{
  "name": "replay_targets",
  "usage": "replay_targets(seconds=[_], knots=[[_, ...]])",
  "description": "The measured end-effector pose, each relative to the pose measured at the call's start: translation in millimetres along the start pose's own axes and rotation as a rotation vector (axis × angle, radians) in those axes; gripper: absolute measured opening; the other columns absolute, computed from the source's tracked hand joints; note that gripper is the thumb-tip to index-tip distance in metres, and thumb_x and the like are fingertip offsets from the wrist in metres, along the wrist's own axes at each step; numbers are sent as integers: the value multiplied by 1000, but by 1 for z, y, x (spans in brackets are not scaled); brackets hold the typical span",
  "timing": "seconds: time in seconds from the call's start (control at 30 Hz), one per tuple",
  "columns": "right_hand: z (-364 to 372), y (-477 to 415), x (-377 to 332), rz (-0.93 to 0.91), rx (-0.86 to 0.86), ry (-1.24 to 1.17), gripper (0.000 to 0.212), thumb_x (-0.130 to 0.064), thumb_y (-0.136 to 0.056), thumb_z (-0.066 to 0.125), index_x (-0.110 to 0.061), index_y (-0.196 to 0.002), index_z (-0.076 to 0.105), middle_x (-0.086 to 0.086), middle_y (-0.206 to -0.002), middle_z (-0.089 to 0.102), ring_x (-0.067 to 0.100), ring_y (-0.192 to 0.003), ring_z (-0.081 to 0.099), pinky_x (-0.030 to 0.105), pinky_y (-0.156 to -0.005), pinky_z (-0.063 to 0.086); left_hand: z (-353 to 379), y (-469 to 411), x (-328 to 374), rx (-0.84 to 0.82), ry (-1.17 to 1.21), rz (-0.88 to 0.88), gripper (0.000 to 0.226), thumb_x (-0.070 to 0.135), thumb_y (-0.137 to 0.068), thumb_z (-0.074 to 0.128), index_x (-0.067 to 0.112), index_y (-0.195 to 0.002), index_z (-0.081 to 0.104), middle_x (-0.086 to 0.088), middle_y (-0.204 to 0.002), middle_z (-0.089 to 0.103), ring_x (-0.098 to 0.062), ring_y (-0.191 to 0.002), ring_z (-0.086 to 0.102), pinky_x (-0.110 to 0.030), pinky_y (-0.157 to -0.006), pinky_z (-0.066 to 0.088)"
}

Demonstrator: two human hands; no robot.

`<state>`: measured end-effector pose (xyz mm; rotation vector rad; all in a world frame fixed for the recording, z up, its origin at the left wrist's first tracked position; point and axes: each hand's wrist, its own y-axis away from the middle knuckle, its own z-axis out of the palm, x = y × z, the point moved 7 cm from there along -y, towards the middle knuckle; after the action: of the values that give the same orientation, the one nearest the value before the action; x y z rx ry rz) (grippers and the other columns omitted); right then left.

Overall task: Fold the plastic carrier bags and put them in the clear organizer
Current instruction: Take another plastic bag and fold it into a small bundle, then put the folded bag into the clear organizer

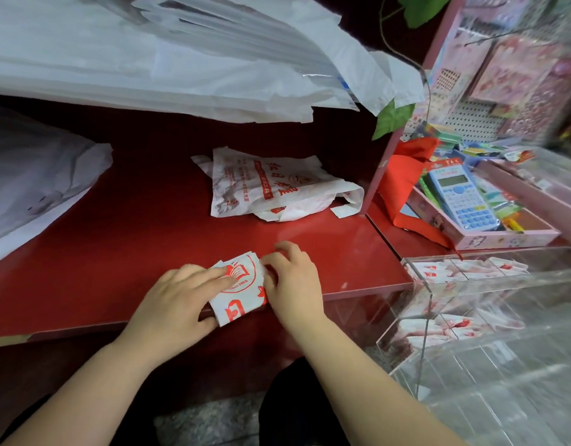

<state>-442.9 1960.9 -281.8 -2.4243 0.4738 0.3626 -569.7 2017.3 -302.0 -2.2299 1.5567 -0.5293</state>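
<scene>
A white carrier bag with red print, folded small [242, 289], lies near the front edge of the red counter [116, 239]. My left hand [178, 300] presses flat on its left side with straight fingers. On its right edge rests my right hand [292, 278], fingers curled over the fold. Further back on the counter sits a small heap of unfolded printed bags [274, 185]. The clear organizer [471, 317] stands at the right, with folded bags [438, 272] in its compartments.
Large white plastic bags [181, 53] hang over the back of the counter, and another [29, 175] lies at the left. A pink box [503, 236] with a blue calculator [461, 197] and a red cloth [403, 185] sits at the right.
</scene>
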Motion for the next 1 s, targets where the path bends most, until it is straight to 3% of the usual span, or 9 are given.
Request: replay_targets(seconds=[0.13, 0.2, 0.27, 0.33, 0.47, 0.6, 0.7, 0.87, 1.0], knots=[[-2, 10, 4, -157, -105, 32, 36, -20, -70, 38, -15, -70, 73, 3, -82, 72, 26, -65, 65, 30, -56, 54, -7, 5, 5, 118, 116, 16, 32, 25, -63, 54, 13, -85, 75, 2, -86, 72, -9, -77, 44, -23, -66, 34], [2, 15, 1, -176, -302, -3, 44, -26, -78, 34, -11, -89, 74, 11, -101, 70, 32, -90, 65, 41, -76, 54, -13, 4, 11, 187, 139, 30, 35, 22, -67, 43, 11, -78, 75, 2, -76, 72, -9, -73, 44, -25, -64, 35], [-4, 21, 2, -84, -485, -25, 59, -41, -83, 27, -10, -120, 60, 11, -134, 51, 27, -126, 44, 39, -105, 31, -20, -2, 21, 262, 107, 47, 34, 21, -70, 43, 10, -73, 75, 2, -67, 69, -11, -71, 44, -26, -60, 32], [-28, 23, 2, -31, -491, -123, 71, -51, -78, 31, -13, -136, 43, 6, -146, 36, 18, -137, 27, 30, -112, 13, -26, -10, 35, 326, 73, 75, 32, 21, -72, 45, 9, -72, 74, 2, -61, 67, -14, -70, 44, -27, -59, 31], [-74, 30, -3, -141, -516, -70, 62, -44, -76, 68, -15, -128, 52, 0, -129, 56, 14, -122, 47, 32, -110, 17, -30, -34, 73, 341, 61, 149, 32, 26, -73, 45, 12, -68, 73, 2, -51, 61, -17, -54, 57, -30, -56, 35], [-107, 36, 26, -143, -529, 344, 27, -27, -88, 54, -16, -112, 57, 7, -106, 64, 25, -103, 56, 28, -90, 34, -21, -59, 120, 256, 158, 176, 31, 36, -72, 44, 20, -63, 69, 4, -45, 54, -13, -40, 56, -24, -38, 34], [-126, 43, 55, -84, -553, 443, 22, -26, -92, 46, -16, -110, 56, 9, -105, 63, 30, -100, 56, 28, -65, 28, -7, -79, 154, 204, 253, 169, 16, 41, -68, 45, 28, -75, 51, 4, -44, 51, -15, -39, 54, -24, -33, 32], [-159, 58, 120, 59, -513, 426, 25, -24, -95, 42, -22, -115, 56, 6, -108, 63, 27, -103, 56, 27, -67, 31, 26, -112, 199, 142, 436, 74, 34, 38, -60, 64, 26, -82, 41, 11, -47, 50, -12, -41, 52, -18, -35, 26], [-185, 73, 186, 253, -447, 315, 19, -22, -92, 49, -16, -104, 63, 7, -104, 65, 26, -100, 56, 30, -72, 38, 52, -136, 231, 119, 547, 82, 12, 38, -67, 62, 28, -71, 59, 11, -58, 59, -7, -54, 56, -19, -45, 39]])
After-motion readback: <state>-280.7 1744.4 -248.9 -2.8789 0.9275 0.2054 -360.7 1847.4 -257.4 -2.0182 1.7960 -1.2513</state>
